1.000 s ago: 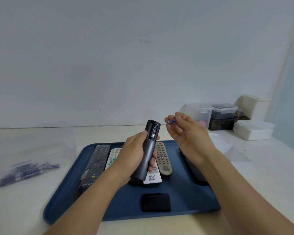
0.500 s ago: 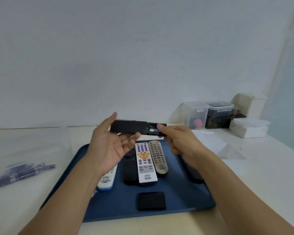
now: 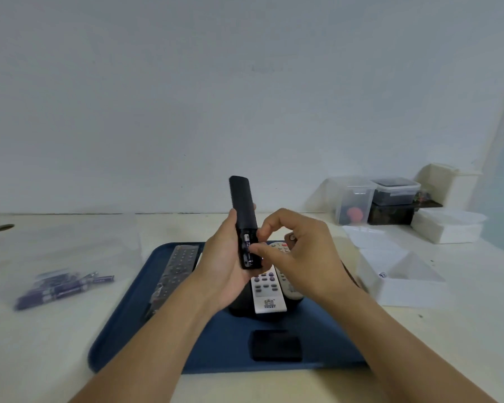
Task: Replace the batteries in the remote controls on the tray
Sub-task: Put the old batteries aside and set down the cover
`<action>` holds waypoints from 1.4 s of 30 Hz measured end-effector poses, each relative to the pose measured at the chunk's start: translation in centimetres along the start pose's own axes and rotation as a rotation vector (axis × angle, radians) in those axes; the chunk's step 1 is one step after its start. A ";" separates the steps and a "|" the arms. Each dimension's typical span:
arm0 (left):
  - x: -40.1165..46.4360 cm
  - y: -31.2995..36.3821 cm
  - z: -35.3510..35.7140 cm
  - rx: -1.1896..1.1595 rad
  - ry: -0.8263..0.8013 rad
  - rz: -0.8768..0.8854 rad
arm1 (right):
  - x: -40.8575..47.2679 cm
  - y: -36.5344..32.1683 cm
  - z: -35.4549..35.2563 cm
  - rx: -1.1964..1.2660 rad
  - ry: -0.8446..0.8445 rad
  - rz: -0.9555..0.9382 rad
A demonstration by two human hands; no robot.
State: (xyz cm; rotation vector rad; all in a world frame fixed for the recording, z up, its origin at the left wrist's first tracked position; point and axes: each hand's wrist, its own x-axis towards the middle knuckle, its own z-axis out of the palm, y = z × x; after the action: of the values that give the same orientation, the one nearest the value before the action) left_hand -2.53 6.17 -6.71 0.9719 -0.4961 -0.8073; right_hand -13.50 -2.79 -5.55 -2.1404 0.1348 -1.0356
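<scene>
Plain pale wall (image 3: pixel 186 97); cream tabletop (image 3: pixel 56 344); stacked plastic boxes (image 3: pixel 390 199) at right corner.

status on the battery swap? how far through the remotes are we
Done: black remote is open, its cover lies on the tray, and one purple battery shows in the bay. In hand: left hand grips that remote upright; right hand works a battery at the bay. Left: refit the cover; the white remote and others lie on the tray, their state unknown. Spare batteries sit bagged at left.

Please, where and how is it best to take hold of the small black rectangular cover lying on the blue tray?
Probably pinch the small black rectangular cover across its two short ends, coming from above. It lies flat on the blue plastic tray, apart from the remotes, with open space around it.
</scene>
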 end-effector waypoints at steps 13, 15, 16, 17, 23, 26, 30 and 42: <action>-0.5 -0.1 0.6 0.050 0.112 -0.042 | 0.1 0.5 0.2 0.059 -0.040 0.043; -0.5 -0.3 0.7 0.083 0.118 -0.044 | 0.1 0.6 0.3 0.029 -0.061 0.031; -0.6 -0.4 0.8 0.100 0.115 -0.040 | 0.1 0.8 0.3 0.026 -0.068 0.027; -0.6 -0.4 0.9 0.112 0.109 -0.032 | 0.2 0.9 0.4 0.036 -0.072 0.027; -1.1 -0.5 2.1 0.137 0.139 -0.012 | 0.5 1.6 1.5 0.191 -0.076 0.080; -1.0 -0.7 2.2 0.089 0.143 -0.016 | 0.6 1.9 2.0 0.234 -0.053 0.074; -0.7 -0.8 1.9 0.067 0.141 -0.028 | 0.6 2.3 2.3 0.309 -0.032 0.101; -1.1 -0.5 1.8 0.046 0.131 -0.033 | 0.6 2.9 2.5 0.233 -0.091 0.089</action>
State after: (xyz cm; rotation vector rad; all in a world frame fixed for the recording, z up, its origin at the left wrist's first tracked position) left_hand -4.66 5.92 -6.33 1.0705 -0.3879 -0.7595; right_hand -10.71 -3.63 -8.13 -1.9479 0.0616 -0.8568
